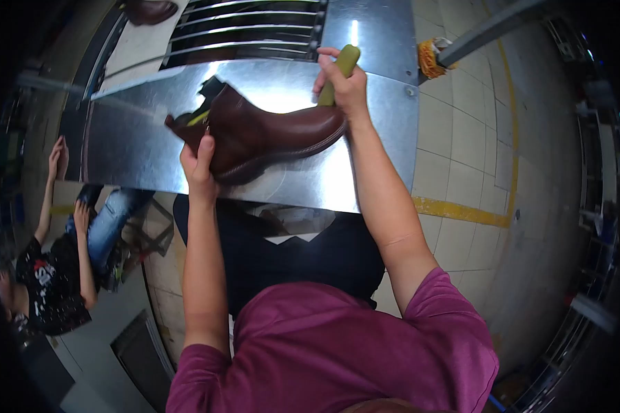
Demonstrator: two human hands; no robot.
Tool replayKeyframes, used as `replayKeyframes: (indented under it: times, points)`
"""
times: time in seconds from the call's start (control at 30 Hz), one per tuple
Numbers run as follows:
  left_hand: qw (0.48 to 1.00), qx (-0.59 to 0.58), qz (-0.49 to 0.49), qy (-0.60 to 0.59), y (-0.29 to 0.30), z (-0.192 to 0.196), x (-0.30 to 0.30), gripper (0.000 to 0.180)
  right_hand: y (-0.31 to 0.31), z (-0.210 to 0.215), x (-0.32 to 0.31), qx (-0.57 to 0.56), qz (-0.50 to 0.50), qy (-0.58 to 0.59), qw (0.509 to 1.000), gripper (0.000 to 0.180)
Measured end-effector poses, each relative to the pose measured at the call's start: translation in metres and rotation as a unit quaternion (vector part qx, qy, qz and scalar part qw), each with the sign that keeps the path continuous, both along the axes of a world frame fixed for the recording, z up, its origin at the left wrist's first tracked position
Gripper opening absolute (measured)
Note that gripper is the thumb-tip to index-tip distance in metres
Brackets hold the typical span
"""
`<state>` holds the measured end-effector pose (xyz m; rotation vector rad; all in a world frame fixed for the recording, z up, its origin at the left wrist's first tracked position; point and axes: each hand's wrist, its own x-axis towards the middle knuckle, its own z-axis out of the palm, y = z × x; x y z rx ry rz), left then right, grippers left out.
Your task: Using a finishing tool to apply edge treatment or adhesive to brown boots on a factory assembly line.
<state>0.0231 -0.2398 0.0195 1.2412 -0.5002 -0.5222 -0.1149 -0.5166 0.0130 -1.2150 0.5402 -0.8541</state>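
Brown boot (265,134), shaft (229,124) gripped by left hand (198,167), toe (326,124) beside right hand (351,91)

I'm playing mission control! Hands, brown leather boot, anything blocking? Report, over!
Left hand: gripping brown leather boot by shaft. Right hand: holding long olive-green bar near toe. Boot: sideways over shiny metal table. Slim silver rails beyond, apparently not blocking.

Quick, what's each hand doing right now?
Left hand: closed, holding the brown ankle boot.
Right hand: loosely closed, holding the olive-green bar.
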Motion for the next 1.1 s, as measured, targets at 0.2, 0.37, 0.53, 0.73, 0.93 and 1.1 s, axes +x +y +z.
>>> replayKeyframes:
  times: [0.2, 0.37, 0.53, 0.73, 0.93, 1.1]
  points:
    - [0.992, -0.022, -0.006, 0.125, -0.013, 0.000, -0.009, 0.043, -0.011, -0.011, -0.021, -0.049, -0.120, 0.077, 0.989, 0.036]
    - [0.999, -0.032, 0.016, 0.008, -0.010, -0.002, -0.008, 0.050, -0.013, -0.011, -0.017, -0.021, -0.081, -0.053, 0.995, 0.045]
    - [0.997, -0.070, -0.014, 0.028, -0.011, 0.001, -0.010, 0.049, 0.003, -0.003, -0.019, 0.026, -0.175, 0.086, 0.980, 0.032]
    - [0.998, -0.054, -0.013, 0.029, -0.001, 0.002, 0.000, 0.047, 0.096, 0.008, -0.078, 0.028, -0.115, 0.036, 0.992, 0.048]
    - [0.998, -0.046, -0.030, 0.021, -0.011, 0.001, -0.008, 0.047, 0.115, 0.016, -0.094, -0.046, -0.144, 0.057, 0.987, 0.052]
    - [0.999, -0.031, -0.025, 0.013, -0.005, 0.000, -0.007, 0.050, 0.115, 0.014, -0.091, -0.020, -0.140, 0.045, 0.989, 0.051]
